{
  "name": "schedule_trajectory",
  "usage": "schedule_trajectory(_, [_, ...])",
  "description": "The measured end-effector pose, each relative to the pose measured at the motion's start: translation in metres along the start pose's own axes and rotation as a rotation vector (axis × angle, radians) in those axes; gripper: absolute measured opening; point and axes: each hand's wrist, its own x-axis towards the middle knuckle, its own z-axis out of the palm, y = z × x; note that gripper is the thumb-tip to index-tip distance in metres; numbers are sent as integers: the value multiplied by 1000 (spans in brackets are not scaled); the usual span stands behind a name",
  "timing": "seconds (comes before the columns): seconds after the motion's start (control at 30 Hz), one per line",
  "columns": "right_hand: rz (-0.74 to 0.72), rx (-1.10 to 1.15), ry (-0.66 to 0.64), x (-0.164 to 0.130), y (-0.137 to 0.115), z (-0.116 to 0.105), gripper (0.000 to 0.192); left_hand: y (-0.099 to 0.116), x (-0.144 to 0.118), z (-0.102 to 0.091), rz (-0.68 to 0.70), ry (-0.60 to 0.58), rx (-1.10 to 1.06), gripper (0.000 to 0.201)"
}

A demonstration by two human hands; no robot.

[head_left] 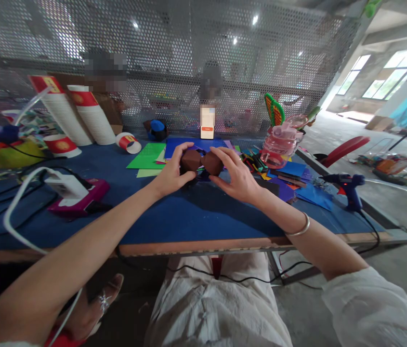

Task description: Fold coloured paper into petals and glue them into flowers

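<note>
A: Which areas were obscured?
B: The left hand and right hand covered parts of the brown paper shape.
A: Anything else?
B: Blur patches masked the figures behind the mesh screen; the white cable ran off the lower edge.

Stacked paper cups, pink bottle, blue glue gun.
</note>
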Motion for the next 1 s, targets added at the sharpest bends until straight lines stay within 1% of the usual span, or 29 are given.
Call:
schedule_trajectory(0.13, [-22,7,12,0,0,0,63,0,-1,1,-3,9,19,75])
schedule_trajectory(0.27, [26,46,32,0,-2,2,64,-1,0,2,-10,6,-4,74])
schedule_trajectory(0.33, [81,103,72,0,-2,3,65,-3,0,1,-15,9,-30,72])
schedule_trajectory(0.43, [214,211,172,1,2,4,64,-7,2,0,-34,36,-71,72])
schedule_trajectory(0.5, [315,255,228,2,7,5,64,-9,3,0,-62,60,-134,72])
schedule_trajectory(0.57, [397,249,239,2,14,6,63,-10,4,0,-111,83,-232,73])
schedule_trajectory(0.63, [443,182,191,0,20,7,62,-9,5,1,-175,132,-349,71])
schedule_trajectory(0.67, [454,130,138,-1,23,8,61,-7,6,2,-207,169,-415,69])
schedule_trajectory(0.7, [461,71,65,-3,24,8,60,-6,7,2,-242,208,-488,67])
schedule_trajectory(0.77, [479,-53,-130,-7,25,10,57,-1,8,3,-315,275,-630,59])
schedule_trajectory(0.83, [516,-164,-324,-11,22,11,54,4,9,3,-386,308,-733,50])
schedule_trajectory(0.87, [535,-209,-384,-13,19,12,54,7,10,3,-416,319,-767,45])
schedule_trajectory(0.9, [546,-242,-410,-13,16,12,57,9,10,3,-438,329,-794,40])
schedule_trajectory(0.93, [544,-260,-406,-13,13,13,61,12,11,3,-454,341,-819,37])
schedule_trajectory(1.0, [497,-249,-342,-10,6,15,63,17,12,4,-469,367,-875,32])
